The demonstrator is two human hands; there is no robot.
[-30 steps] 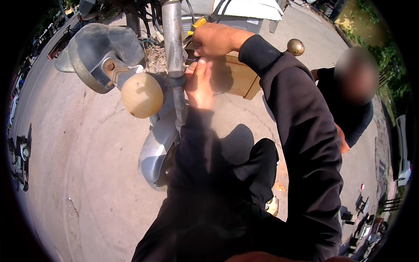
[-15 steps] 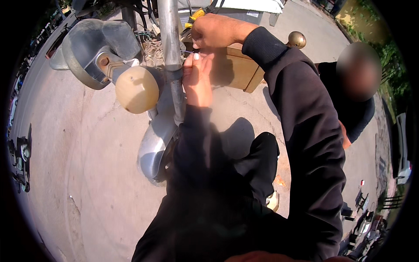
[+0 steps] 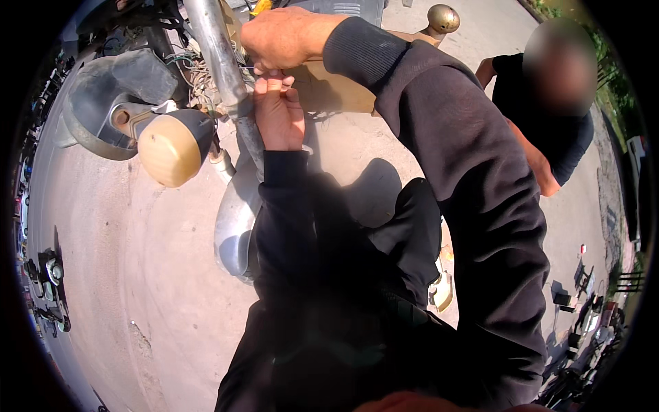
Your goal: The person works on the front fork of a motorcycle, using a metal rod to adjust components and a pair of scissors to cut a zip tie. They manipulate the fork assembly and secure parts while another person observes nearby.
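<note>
gripping a small part beside the metal tube [image 3: 220,62], both hands' fingers [image 3: 274,86] clenched.

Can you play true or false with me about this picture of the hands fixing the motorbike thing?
1. Both hands are up at the shiny metal tube. True: the left hand and the right hand meet right beside it.
2. The round indicator lamp is bright blue. False: it is a pale yellowish colour.
3. Both arms wear dark long sleeves. True.
4. Nobody else is around. False: another person in a dark top is at the upper right.
5. The ground is green grass. False: under the work it is bare, sandy-grey paving.
</note>
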